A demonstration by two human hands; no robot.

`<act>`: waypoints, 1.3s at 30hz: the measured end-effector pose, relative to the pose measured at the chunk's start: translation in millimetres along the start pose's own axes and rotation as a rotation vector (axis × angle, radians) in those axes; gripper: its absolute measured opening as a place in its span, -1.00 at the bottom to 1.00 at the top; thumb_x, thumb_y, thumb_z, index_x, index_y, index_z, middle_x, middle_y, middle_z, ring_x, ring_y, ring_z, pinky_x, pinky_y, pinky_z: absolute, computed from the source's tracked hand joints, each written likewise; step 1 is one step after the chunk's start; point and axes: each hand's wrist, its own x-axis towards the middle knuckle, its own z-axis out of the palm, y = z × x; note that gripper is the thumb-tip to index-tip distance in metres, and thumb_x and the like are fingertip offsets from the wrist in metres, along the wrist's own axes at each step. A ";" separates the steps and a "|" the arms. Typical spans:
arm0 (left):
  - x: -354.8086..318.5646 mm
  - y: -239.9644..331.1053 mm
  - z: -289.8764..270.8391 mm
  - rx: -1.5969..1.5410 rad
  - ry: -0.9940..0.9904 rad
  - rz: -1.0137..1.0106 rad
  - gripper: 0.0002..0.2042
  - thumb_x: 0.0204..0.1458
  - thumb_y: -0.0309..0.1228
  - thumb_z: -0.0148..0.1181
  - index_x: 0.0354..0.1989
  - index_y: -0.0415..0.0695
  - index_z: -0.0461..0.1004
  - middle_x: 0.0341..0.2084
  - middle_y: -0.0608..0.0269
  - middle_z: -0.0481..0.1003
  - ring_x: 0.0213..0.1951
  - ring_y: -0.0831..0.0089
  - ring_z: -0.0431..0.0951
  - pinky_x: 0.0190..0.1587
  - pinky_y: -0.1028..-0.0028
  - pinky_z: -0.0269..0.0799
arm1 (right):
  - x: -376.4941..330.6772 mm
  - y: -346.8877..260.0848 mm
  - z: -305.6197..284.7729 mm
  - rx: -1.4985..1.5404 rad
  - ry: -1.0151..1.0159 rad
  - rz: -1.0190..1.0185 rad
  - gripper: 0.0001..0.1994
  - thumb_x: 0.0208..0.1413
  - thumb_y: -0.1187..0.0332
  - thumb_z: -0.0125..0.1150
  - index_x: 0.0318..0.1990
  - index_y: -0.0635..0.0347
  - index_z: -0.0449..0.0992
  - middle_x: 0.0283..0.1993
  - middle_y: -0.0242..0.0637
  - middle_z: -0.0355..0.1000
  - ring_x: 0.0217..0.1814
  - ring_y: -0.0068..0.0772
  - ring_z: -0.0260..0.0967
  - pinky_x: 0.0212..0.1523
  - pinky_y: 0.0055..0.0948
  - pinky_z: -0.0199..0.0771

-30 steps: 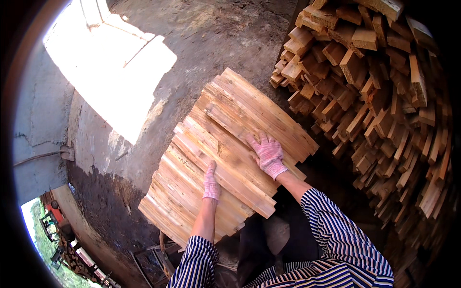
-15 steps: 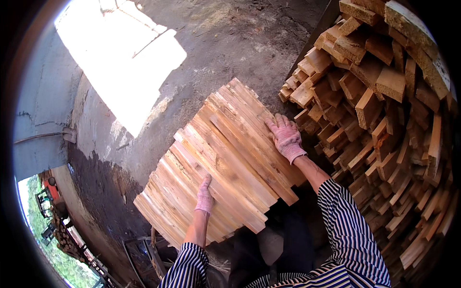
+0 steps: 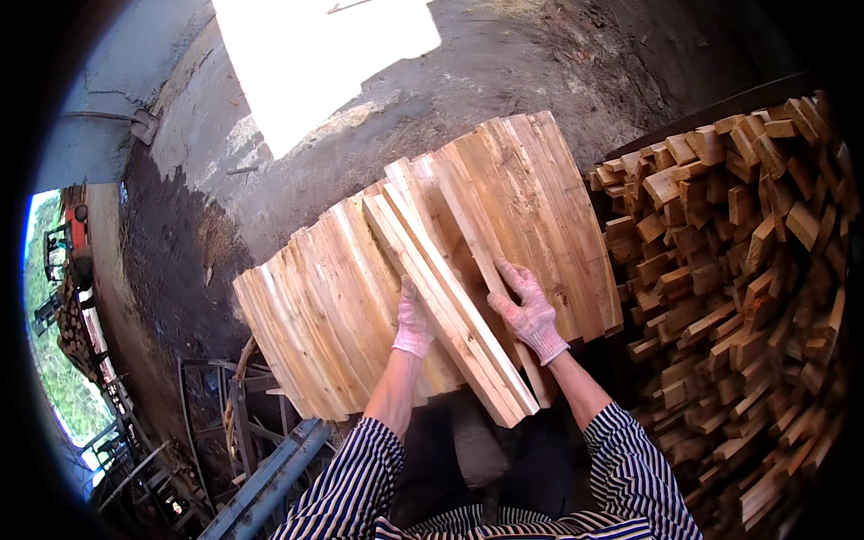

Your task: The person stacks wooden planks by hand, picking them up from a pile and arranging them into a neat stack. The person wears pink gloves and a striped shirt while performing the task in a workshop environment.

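The two hands have moved closer together since a moment ago, and a few loose slats [image 3: 454, 310] now lie slanted on top of the flat stack of slats [image 3: 378, 279]. The left hand [image 3: 414, 324], fingers flat, presses their left side. The right hand [image 3: 531, 310] curls round one slat's edge. Behind, a big woodpile [image 3: 747, 270] stands on the right, by the dirt floor [image 3: 504, 90].

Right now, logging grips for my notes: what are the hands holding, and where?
Both hands rest on the top slats of a wood slat stack, left hand, right hand, near the slats' near ends.
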 end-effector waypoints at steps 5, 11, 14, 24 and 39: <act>-42.3 -0.7 10.5 -0.053 0.068 0.057 -0.20 -0.06 0.20 0.38 0.27 -0.09 0.38 0.10 0.11 0.51 0.14 0.13 0.51 0.19 0.08 0.49 | -21.5 -44.1 37.8 0.355 -0.338 0.203 -0.17 0.13 0.08 0.39 0.47 0.21 0.15 0.52 -0.13 0.08 0.54 -0.32 -0.01 0.47 -0.35 0.02; -95.1 62.2 -21.9 0.084 0.192 0.023 -0.38 0.13 -0.03 0.32 0.30 -0.06 0.34 0.10 0.15 0.52 0.13 0.25 0.52 0.15 0.12 0.51 | -24.1 -101.4 83.4 0.124 -0.441 0.152 -0.01 -0.07 0.15 0.55 0.50 0.11 0.08 0.47 -0.09 0.17 0.50 -0.24 0.09 0.47 -0.31 0.06; -102.5 126.7 -26.1 0.259 0.403 0.110 -0.15 0.04 -0.35 0.44 0.43 -0.19 0.01 0.12 0.01 0.47 0.12 0.28 0.50 0.16 0.21 0.50 | 1.1 -104.8 85.0 -0.242 -0.331 0.029 -0.02 -0.17 0.35 0.53 0.48 0.05 0.13 0.38 -0.02 0.29 0.40 -0.19 0.25 0.40 -0.31 0.24; -115.8 263.5 -154.7 2.153 0.950 0.165 -0.23 -0.02 -0.01 0.38 0.41 0.22 0.24 0.30 0.05 0.35 0.28 0.04 0.36 0.34 0.04 0.22 | 72.9 -92.3 102.1 -1.407 -0.355 -0.059 -0.28 -0.12 0.33 0.46 0.29 -0.28 0.36 0.24 -0.26 0.37 0.28 -0.10 0.35 0.28 -0.17 0.34; -123.6 312.9 -189.1 2.198 0.618 -0.057 -0.23 -0.08 -0.22 0.43 0.37 0.14 0.23 0.23 0.14 0.36 0.28 0.15 0.36 0.27 0.19 0.37 | 113.9 -100.6 99.6 -1.460 -0.241 -0.189 -0.38 -0.14 0.29 0.45 0.19 -0.23 0.46 0.10 -0.23 0.42 0.16 -0.07 0.37 0.19 -0.16 0.42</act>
